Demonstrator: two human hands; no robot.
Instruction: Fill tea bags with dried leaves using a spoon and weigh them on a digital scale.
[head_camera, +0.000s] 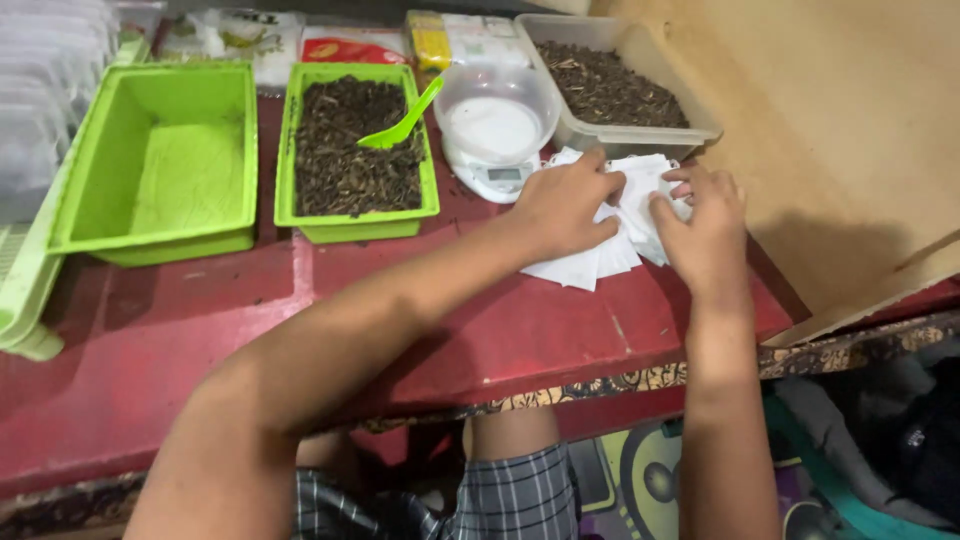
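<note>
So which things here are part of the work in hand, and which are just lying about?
In use:
left hand
right hand
white paper sachets

Lying about:
empty green tub
green tub of dark dried leaves
green scoop
small scale with bowl
clear tub of dried leaves
</note>
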